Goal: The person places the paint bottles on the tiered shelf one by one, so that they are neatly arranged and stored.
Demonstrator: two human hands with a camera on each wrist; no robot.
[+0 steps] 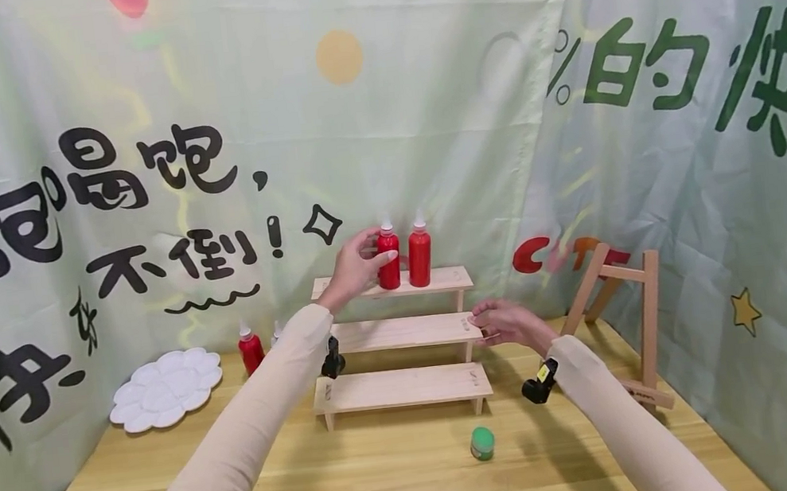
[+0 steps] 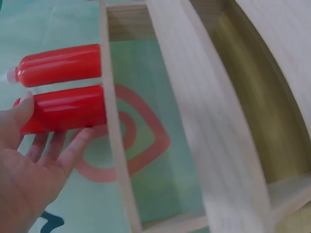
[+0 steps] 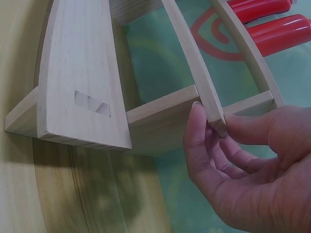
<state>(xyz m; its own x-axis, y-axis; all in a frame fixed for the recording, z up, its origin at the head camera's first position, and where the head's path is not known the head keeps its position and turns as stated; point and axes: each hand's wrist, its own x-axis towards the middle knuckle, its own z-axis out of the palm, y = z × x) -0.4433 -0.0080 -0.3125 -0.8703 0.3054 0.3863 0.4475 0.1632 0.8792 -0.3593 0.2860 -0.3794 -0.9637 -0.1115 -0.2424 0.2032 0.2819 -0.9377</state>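
Note:
A three-tier wooden shelf (image 1: 403,332) stands on the table, with two red bottles with white nozzle caps upright on its top tier. My left hand (image 1: 356,265) holds the left red bottle (image 1: 388,258), thumb in front and fingers behind, as the left wrist view also shows at the bottle (image 2: 63,109). The bottle's base is right at the top board. Close beside it stands the second red bottle (image 1: 419,257). At the right end of the middle board (image 1: 402,331), my right hand (image 1: 513,323) pinches the board's corner between thumb and fingers, seen closely in the right wrist view.
Left of the shelf, another red bottle (image 1: 251,352) stands on the table, with a white cap partly hidden behind the left sleeve. A white flower-shaped palette (image 1: 165,389) lies at far left. A green-lidded jar (image 1: 482,443) sits in front; a wooden easel (image 1: 646,323) stands right.

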